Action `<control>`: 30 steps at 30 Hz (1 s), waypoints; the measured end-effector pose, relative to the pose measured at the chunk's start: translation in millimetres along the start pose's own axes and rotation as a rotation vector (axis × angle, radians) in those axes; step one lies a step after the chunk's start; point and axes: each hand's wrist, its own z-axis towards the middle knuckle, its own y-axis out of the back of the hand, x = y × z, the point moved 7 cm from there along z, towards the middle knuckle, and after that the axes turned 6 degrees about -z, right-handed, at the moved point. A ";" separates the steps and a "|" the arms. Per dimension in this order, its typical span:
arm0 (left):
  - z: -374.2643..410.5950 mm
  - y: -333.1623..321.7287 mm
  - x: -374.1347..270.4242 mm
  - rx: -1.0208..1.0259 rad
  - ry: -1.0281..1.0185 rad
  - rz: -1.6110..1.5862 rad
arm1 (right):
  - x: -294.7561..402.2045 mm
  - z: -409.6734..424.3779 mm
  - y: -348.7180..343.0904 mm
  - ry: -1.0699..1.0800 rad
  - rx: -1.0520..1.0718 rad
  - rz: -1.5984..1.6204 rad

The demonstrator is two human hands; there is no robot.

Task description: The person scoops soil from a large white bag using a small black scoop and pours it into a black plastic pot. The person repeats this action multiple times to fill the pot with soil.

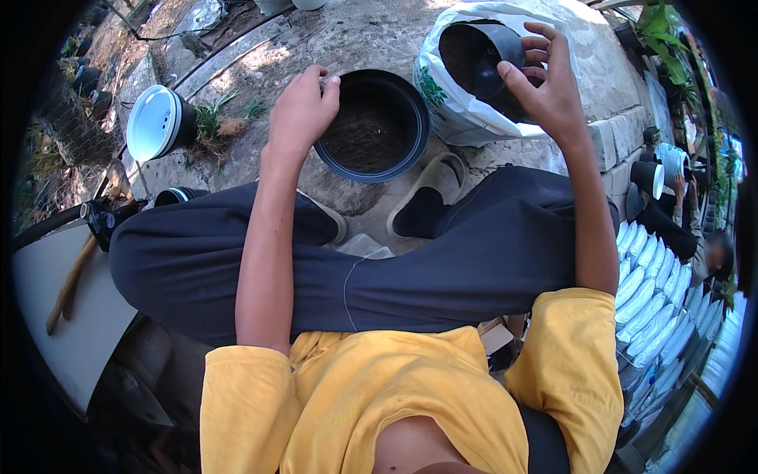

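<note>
A round black plastic pot with dark soil in its bottom stands on the ground before my feet. My left hand is at its left rim, thumb on the inner side and fingers curled outside. To the right, a white plastic bag with green print stands with its mouth wide and dark soil inside. A smaller black pot lies tilted in that bag. Over its right side, my right hand has its fingers curved and thumb apart, touching or nearly touching it; how firmly it holds the pot is unclear.
Nested white and black pots lie on their side by a grass tuft. Concrete blocks edge the right. Stacked filled bags and another person handling a pot are farther right. A wooden handle lies at left.
</note>
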 end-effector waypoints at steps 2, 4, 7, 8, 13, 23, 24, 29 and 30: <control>-1.5 5.5 5.2 -0.011 0.008 -0.003 | 49.0 -9.8 -17.1 0.176 0.014 -0.075; -1.5 7.2 7.5 -0.021 0.000 -0.012 | 87.3 -23.8 -41.5 0.366 0.024 -0.188; 0.1 7.8 10.0 -0.020 0.001 -0.041 | 101.9 -39.3 -70.3 0.542 0.026 -0.365; 0.2 7.6 10.8 -0.013 0.008 -0.046 | 103.3 -37.7 -66.3 0.545 -0.012 -0.370; -1.0 8.5 13.9 -0.015 0.021 -0.032 | 92.3 -8.4 -16.7 0.474 -0.183 -0.374; 3.7 -1.8 -3.4 0.001 0.009 -0.016 | -74.1 11.9 -11.9 0.063 0.015 -0.572; 4.6 -2.5 -5.3 0.003 0.011 -0.011 | -79.2 9.5 -24.0 0.078 0.029 -0.492; 7.9 -9.1 -14.6 -0.012 -0.031 0.021 | -70.7 -10.9 -54.2 0.021 0.109 -0.388; 8.0 -9.2 -15.0 -0.011 -0.032 0.020 | -72.7 -11.3 -53.6 -0.002 0.120 -0.364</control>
